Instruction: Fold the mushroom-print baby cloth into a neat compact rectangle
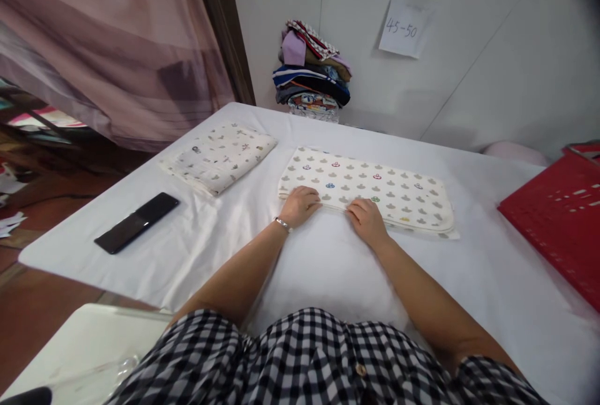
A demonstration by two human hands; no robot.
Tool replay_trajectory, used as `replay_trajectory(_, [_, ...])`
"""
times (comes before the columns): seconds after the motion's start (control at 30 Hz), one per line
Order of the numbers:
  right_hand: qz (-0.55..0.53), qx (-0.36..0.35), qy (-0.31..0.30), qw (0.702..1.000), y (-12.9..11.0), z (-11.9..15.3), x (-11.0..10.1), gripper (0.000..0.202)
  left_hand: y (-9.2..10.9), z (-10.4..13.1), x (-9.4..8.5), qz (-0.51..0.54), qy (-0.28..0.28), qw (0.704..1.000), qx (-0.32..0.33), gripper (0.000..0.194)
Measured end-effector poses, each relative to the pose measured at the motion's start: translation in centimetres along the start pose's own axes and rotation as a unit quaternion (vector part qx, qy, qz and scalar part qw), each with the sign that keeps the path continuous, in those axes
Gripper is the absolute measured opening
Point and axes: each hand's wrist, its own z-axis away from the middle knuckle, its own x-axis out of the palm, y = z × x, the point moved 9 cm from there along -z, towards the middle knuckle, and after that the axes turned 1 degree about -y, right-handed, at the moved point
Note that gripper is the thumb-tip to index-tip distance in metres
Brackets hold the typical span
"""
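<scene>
A folded white cloth [360, 183] with grey, red, blue and green prints lies as a long strip on the white-covered table. My left hand [300, 205] grips its near edge towards the left end, fingers curled over the fabric. Close by, my right hand [368, 220] pinches the same edge near the middle, with its fingertips bent in. The layers of the fold show along the near side and at the right corner. To the left rests a second folded white cloth [220, 158] with small dark prints, apart from both hands.
A black phone [137, 222] lies on the table's left part. On the right stands a red plastic basket [557, 205]. Beyond the far edge is a stack of folded clothes [313, 74], by a wall with a paper [404, 29] reading 45-50. A pink curtain [117, 36] hangs at left.
</scene>
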Motion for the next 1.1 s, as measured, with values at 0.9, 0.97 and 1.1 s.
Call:
replay_trajectory(0.9, [0.017,-0.026,0.03,0.999,-0.2,0.2,-0.1,0.023,-7.7,2.0,-5.5,-0.042,0.067,0.975,-0.208,0.03])
replay_trajectory(0.97, [0.022,-0.025,0.03,0.999,-0.3,0.2,-0.1,0.024,-8.6,2.4,-5.7,-0.027,0.075,0.964,-0.254,0.029])
replay_trajectory(1.1, [0.022,-0.028,0.027,0.999,-0.5,0.3,-0.2,0.025,-10.6,3.4,-5.4,0.025,0.08,0.935,-0.346,0.025])
